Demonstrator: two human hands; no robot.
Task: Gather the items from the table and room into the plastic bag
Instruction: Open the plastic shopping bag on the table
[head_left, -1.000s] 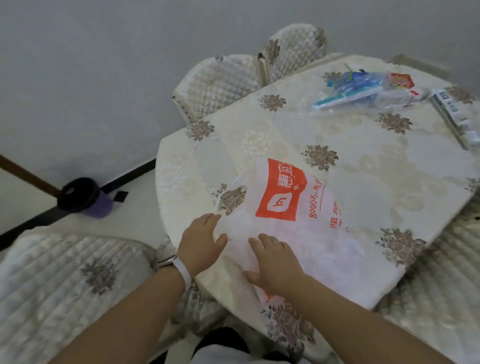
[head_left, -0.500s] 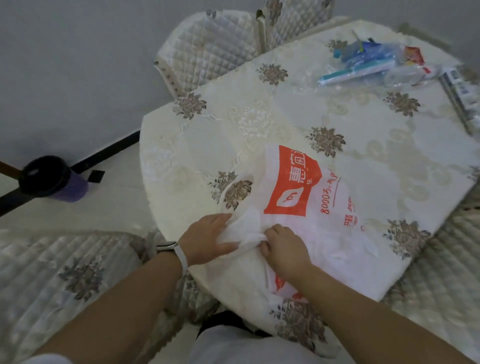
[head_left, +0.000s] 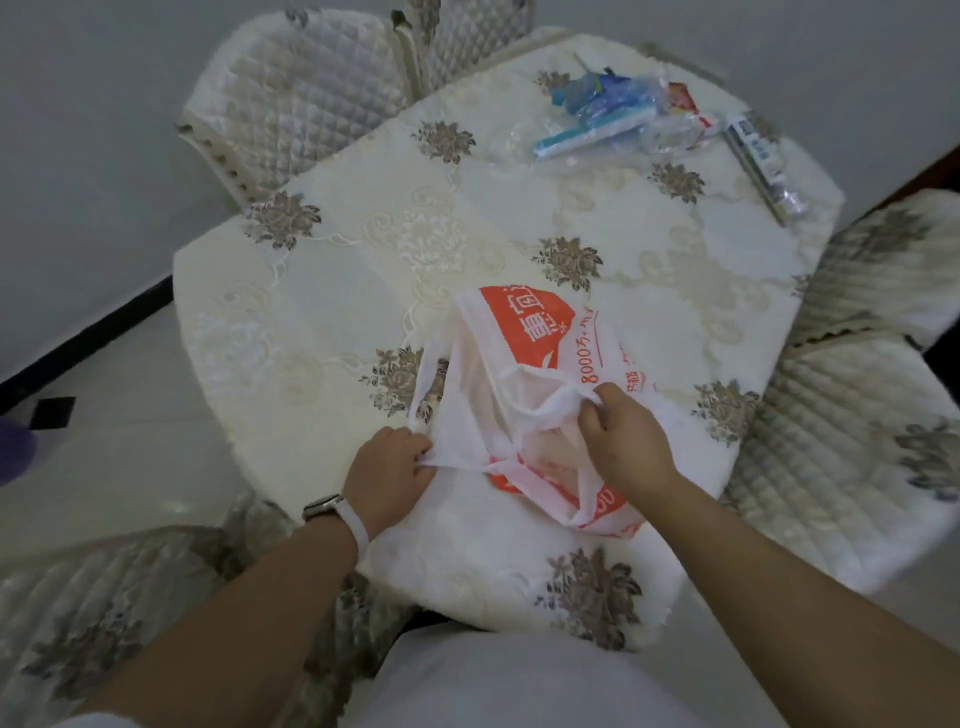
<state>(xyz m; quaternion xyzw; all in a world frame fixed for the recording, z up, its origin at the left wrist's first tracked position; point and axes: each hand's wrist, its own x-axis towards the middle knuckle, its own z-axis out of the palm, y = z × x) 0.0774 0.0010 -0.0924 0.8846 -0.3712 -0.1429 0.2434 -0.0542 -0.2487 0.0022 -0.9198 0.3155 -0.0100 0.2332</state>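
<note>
A white plastic bag with an orange logo lies on the near part of the table. My left hand pinches one handle at the bag's near left. My right hand grips the other side of the mouth, and the bag's opening gapes between them. At the far side of the table lies a clear packet with blue and teal items, a small red-and-white packet beside it, and a long dark boxed tube near the right edge.
Quilted chairs stand around the table: two at the back, one at the right, one at the near left. A purple object sits at the left frame edge on the pale floor. A grey wall runs behind.
Both hands went from lying on the flat bag to gripping its handles and pulling the mouth apart. The view has shifted forward over the table.
</note>
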